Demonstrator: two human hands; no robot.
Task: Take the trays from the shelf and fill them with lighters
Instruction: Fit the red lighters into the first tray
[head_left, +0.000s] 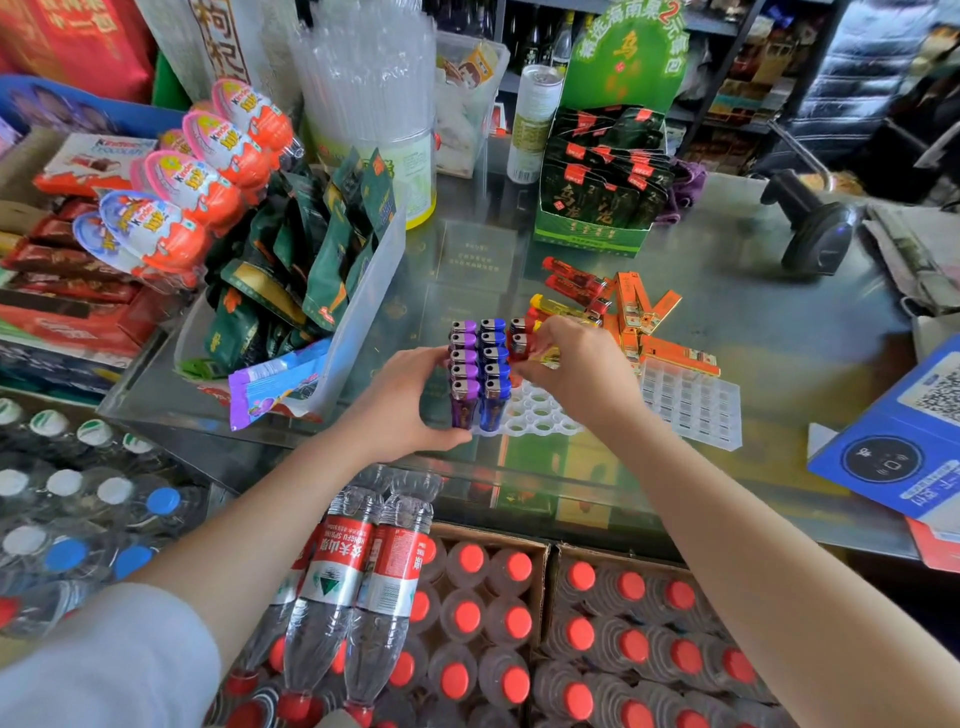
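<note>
Glass counter (727, 332), shop stock all round. White tray (540, 415) with round sockets, lying flat near the front edge: holds one row of purple lighters (464, 371) and one row of blue lighters (493, 369), all upright, plus red lighters (519, 338) starting a third row at the far end; remaining sockets bare. Left hand (400, 405) grasps the tray's left side, thumb against the purple row. Right hand (576, 364) curled over the red lighters, fingertips pinching one; whether it is seated in its socket cannot be told. Second tray (696, 405), clear, with square cells, just right of the first, nothing in it. Loose lighters (576, 283), red, yellow and orange, heaped behind the right hand. Clear bin (358, 312) to the left, full of dark green packets. Green carton (597, 228) beyond, holding black sachets. Cardboard boxes (545, 551) below the counter, packed with red-capped bottles.
</note>
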